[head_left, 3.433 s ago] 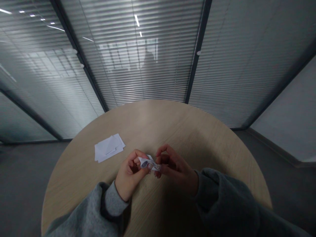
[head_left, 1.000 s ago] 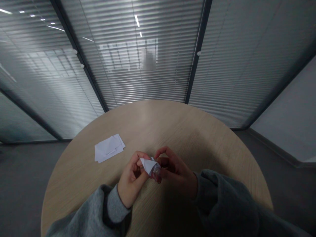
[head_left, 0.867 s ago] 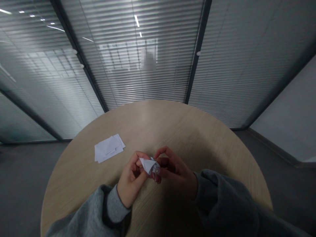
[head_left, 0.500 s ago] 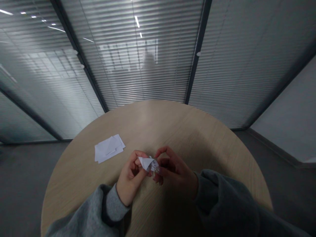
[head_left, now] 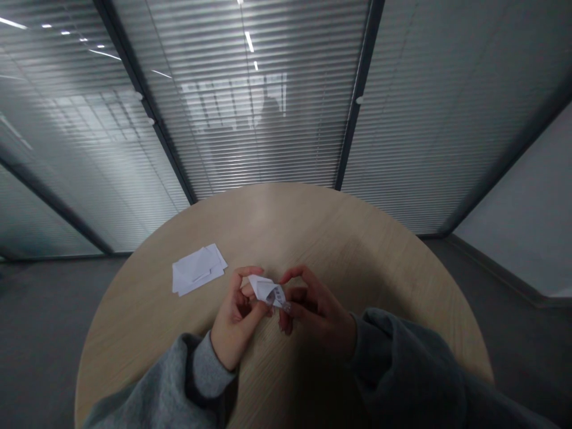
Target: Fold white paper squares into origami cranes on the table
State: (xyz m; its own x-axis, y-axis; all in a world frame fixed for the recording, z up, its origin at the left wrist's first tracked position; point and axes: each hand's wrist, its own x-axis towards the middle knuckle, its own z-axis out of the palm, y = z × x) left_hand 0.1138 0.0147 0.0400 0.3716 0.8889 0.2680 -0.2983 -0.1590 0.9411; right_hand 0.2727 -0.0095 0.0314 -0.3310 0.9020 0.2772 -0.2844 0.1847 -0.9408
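Between my hands, above the near middle of the table, is a small piece of folded white paper [head_left: 267, 291] with dark print on its right part. My left hand [head_left: 236, 319] pinches its left side, thumb below and forefinger curled above. On the other side, my right hand [head_left: 315, 307] grips the right edge between thumb and fingers, its forefinger arched over the top. The folds stand up in a pointed, partly opened shape. Some right-hand fingers are hidden behind the thumb.
A loose stack of white paper sheets [head_left: 199, 269] lies on the round wooden table [head_left: 286, 214], left of my hands. Glass panels with blinds [head_left: 268, 149] stand behind the table's far edge. A white wall [head_left: 527, 220] is at the right.
The folded paper has turned slightly and its folds have opened a little, with more of its top showing. My left forefinger has lifted somewhat. The paper stack stays in place.
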